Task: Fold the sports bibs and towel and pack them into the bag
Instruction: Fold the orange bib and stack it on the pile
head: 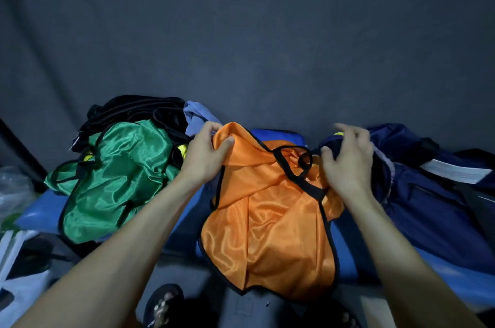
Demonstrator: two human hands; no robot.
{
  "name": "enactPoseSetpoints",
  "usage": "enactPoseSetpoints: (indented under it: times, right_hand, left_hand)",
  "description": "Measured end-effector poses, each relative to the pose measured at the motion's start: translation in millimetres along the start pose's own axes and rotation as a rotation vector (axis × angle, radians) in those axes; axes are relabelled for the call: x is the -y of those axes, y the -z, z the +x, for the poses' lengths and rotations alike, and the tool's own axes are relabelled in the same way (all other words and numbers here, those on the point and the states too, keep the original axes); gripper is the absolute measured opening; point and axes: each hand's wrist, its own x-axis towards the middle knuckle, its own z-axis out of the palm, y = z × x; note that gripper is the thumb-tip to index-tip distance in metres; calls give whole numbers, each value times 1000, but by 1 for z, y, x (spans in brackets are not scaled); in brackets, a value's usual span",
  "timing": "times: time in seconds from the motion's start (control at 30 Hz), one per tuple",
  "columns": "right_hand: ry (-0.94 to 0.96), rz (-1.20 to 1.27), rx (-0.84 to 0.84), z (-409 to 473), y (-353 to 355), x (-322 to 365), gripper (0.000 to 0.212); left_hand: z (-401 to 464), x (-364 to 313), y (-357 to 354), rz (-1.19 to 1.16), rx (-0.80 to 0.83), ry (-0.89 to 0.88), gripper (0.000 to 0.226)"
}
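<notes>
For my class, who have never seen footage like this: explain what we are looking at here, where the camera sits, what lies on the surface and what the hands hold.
There is no machine; a person works with bare hands. The single picture comes from a camera worn on the head, looking down along both forearms. On the blue surface lies an orange bib with black edging. The left hand pinches its upper corner. The right hand hovers with loosely spread fingers by the bib's other side, holding nothing visible. To the left sits a crumpled green bib with dark cloth behind it. To the right is the navy bag.
</notes>
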Motion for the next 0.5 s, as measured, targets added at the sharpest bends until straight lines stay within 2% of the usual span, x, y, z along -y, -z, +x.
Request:
enactPoseSetpoints:
  times: [0.03, 0.07, 0.1, 0.13, 0.17, 0.2, 0.23, 0.27, 0.33, 0.37, 0.4, 0.47, 0.5]
  right_hand:
    - [178, -16, -4, -3, 3, 9, 28]
    - [323, 54, 98, -5, 6, 17, 17]
    - [409, 138, 307, -10, 10, 27, 11]
    - [443, 175, 590, -16, 12, 34, 11]
    - [450, 128, 866, -22, 12, 38, 13]
    - [459, 6, 1057, -25, 12, 39, 18]
    - [466, -102, 1139, -25, 14, 38, 22]
    - [463, -172, 1117, -22, 19, 35, 24]
    - [409, -253, 924, -16, 34, 33, 22]
    - [342, -324, 847, -13, 42, 31, 23]
    - [233, -421, 847, -12, 50, 29, 29]
    - [-95, -547, 1045, -17, 58, 22, 47]
    - [-236, -525, 1154, -23, 58, 20, 54]
  left_hand:
    - [0, -1, 1, 24, 8, -19, 13]
    - [0, -2, 2, 40, 12, -40, 12]
    - [-1, -3, 3, 48, 8, -60, 12]
    - [-1, -5, 4, 48, 4, -72, 14]
    - [-2, -7, 5, 41, 2, -85, 15]
    - [-3, -10, 5, 34, 6, -97, 16]
    - [-5, -13, 6, 29, 13, -113, 16]
    - [-6, -14, 6, 30, 20, -129, 14]
    - [-9, -18, 7, 19, 45, -165, 11]
    - [-10, -20, 7, -24, 80, -165, 11]
    - [-11, -22, 7, -97, 138, -141, 12]
    - [-15, -29, 5, -278, 283, -39, 10]
    - [-17, -32, 5, -357, 352, 25, 12]
